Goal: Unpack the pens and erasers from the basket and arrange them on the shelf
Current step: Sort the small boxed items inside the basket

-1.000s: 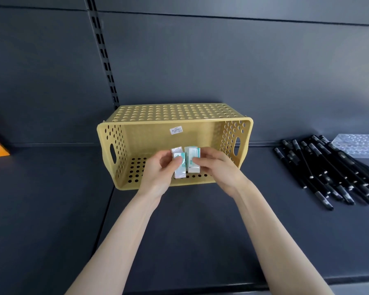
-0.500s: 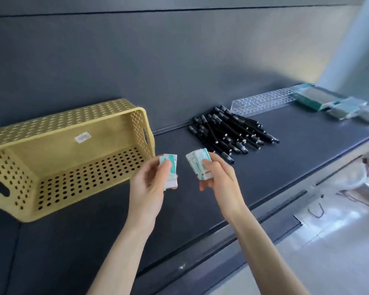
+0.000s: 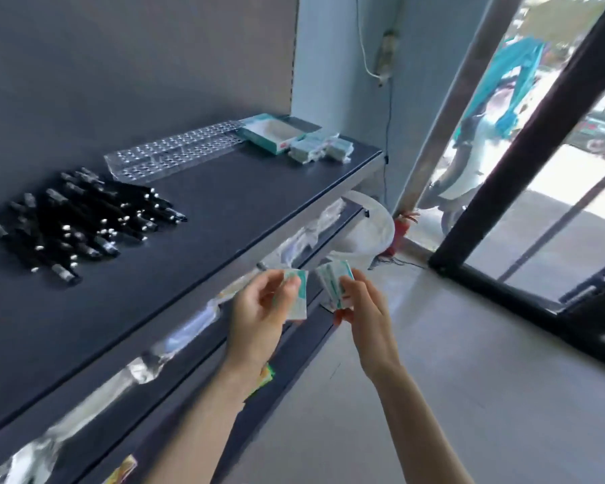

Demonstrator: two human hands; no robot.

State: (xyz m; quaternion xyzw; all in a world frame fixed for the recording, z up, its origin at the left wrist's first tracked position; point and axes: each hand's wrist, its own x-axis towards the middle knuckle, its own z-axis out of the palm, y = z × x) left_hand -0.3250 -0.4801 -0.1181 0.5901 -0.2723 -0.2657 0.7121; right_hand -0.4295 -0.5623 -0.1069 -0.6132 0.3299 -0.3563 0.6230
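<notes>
Beside matte shelf (image 3: 241,204), flat wrapped erasers (image 3: 330,279)

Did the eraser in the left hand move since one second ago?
Yes. The eraser went rightward: formerly left of the pens, now right of them, off the shelf edge.

At your ten o'clock a clear plastic tray (image 3: 175,153) dotted with holes lies flat along the foot of the grey back panel (image 3: 137,64). Just beside its far end, at twelve, sits a teal box (image 3: 273,134) with a pale top. At one o'clock a thin dark cable (image 3: 386,134) hangs down the pale wall. A white tub (image 3: 367,228) stands at three with something red (image 3: 404,221) just beside it. A dark door frame (image 3: 524,151) slants across two o'clock above the grey floor (image 3: 468,379). Crumpled clear wrap (image 3: 189,326) lies at eight, and a bright packet (image 3: 264,377) near six.
</notes>
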